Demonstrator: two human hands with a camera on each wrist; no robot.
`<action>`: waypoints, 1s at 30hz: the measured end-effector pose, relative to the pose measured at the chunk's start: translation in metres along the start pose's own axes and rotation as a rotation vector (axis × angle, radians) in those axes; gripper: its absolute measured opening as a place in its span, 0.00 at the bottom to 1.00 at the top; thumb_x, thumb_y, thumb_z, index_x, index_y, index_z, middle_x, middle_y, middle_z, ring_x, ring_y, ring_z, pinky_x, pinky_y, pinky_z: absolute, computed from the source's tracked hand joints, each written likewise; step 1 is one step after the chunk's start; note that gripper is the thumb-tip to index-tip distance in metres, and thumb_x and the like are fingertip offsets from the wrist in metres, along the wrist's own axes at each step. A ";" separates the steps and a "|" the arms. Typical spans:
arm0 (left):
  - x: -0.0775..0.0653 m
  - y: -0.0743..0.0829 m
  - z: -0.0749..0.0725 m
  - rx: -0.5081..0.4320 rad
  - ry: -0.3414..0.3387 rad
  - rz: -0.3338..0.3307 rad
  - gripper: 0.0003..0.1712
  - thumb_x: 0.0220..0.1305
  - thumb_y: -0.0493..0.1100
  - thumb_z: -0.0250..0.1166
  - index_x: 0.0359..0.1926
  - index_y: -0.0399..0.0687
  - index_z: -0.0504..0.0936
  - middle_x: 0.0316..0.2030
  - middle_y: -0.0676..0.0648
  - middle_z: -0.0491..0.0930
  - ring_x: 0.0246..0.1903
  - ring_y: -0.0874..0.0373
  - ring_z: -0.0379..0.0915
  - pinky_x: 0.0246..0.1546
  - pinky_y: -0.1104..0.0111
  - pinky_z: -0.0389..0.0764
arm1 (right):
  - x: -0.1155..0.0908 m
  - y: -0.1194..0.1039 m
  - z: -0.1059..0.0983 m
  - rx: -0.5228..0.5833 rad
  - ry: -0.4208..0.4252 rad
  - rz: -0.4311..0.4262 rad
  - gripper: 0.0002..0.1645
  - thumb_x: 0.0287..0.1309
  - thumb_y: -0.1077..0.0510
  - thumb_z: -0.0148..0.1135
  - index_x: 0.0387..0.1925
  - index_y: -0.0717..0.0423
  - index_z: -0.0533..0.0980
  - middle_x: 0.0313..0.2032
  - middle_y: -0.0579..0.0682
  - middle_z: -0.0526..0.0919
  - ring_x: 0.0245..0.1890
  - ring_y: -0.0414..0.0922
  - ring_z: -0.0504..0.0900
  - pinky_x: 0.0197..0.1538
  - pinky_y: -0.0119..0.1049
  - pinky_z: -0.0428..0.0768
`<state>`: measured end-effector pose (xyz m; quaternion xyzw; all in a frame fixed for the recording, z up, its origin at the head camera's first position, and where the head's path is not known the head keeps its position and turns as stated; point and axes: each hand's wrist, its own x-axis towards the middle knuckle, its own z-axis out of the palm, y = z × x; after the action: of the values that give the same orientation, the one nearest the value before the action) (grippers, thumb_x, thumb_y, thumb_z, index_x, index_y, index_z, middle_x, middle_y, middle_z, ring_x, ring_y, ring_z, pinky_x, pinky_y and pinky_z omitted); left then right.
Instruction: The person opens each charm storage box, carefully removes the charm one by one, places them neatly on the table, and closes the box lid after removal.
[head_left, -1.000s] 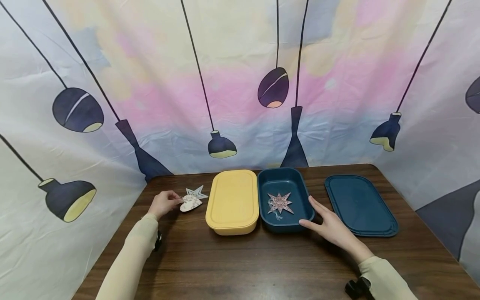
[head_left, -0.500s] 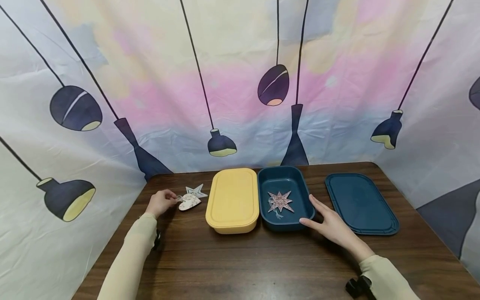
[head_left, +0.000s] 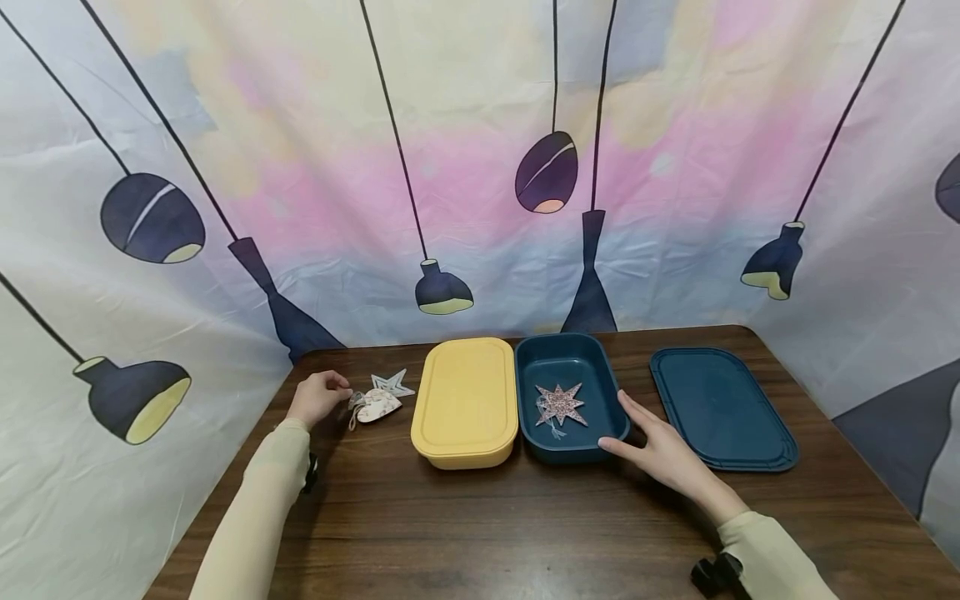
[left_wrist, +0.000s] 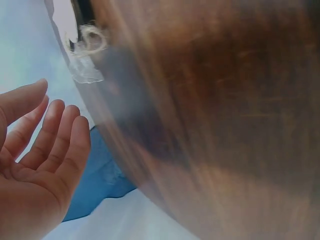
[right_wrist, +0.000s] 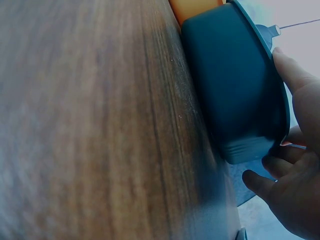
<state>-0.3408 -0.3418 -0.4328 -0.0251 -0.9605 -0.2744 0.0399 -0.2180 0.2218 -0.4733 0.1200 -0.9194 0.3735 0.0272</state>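
Note:
On the left of the table, a white heart-shaped ornament (head_left: 378,406) with a floral print lies partly over a pale star ornament (head_left: 393,382). My left hand (head_left: 318,397) hovers just beside the heart, fingers loosely bent. In the left wrist view the hand (left_wrist: 47,155) holds nothing, and the heart's twine loop (left_wrist: 93,41) hangs apart from the fingertips. My right hand (head_left: 663,450) rests at the near right corner of an uncovered blue box (head_left: 572,454), thumb and fingers spread and fairly straight against it. Inside that box lies a glittery pink star ornament (head_left: 560,405) with a thin tassel.
A yellow box (head_left: 465,404) with its lid on stands against the blue box's left side. To the right, the blue lid (head_left: 723,408) lies flat on the brown wooden table (head_left: 480,533). A patterned cloth (head_left: 480,167) hangs behind the table's back edge.
The left hand has released the heart and drawn back slightly to the left. The heart now lies on the table with its twine loop visible. The right hand stays at the blue box.

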 end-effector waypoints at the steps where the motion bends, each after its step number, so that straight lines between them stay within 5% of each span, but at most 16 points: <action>1: 0.000 0.003 -0.001 0.003 -0.002 0.006 0.11 0.62 0.42 0.62 0.41 0.38 0.79 0.35 0.41 0.78 0.33 0.48 0.73 0.33 0.57 0.73 | 0.000 0.000 0.000 0.002 0.000 0.000 0.56 0.49 0.28 0.57 0.72 0.46 0.47 0.70 0.56 0.50 0.66 0.60 0.55 0.56 0.63 0.61; 15: 0.026 0.059 -0.011 -0.003 -0.017 0.060 0.13 0.64 0.44 0.61 0.43 0.39 0.78 0.40 0.38 0.78 0.37 0.46 0.74 0.35 0.58 0.74 | -0.001 -0.002 -0.001 0.002 0.005 -0.013 0.56 0.49 0.28 0.57 0.72 0.48 0.48 0.69 0.58 0.51 0.65 0.61 0.55 0.56 0.63 0.62; 30: 0.064 0.169 -0.022 -0.088 -0.027 0.214 0.18 0.64 0.45 0.60 0.50 0.38 0.77 0.43 0.41 0.78 0.44 0.47 0.73 0.44 0.54 0.73 | -0.002 0.001 0.002 -0.002 0.022 -0.029 0.57 0.49 0.28 0.57 0.72 0.49 0.48 0.69 0.57 0.51 0.65 0.60 0.55 0.56 0.62 0.62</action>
<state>-0.3913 -0.2082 -0.3201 -0.1330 -0.9397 -0.3101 0.0551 -0.2163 0.2217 -0.4758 0.1292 -0.9176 0.3733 0.0430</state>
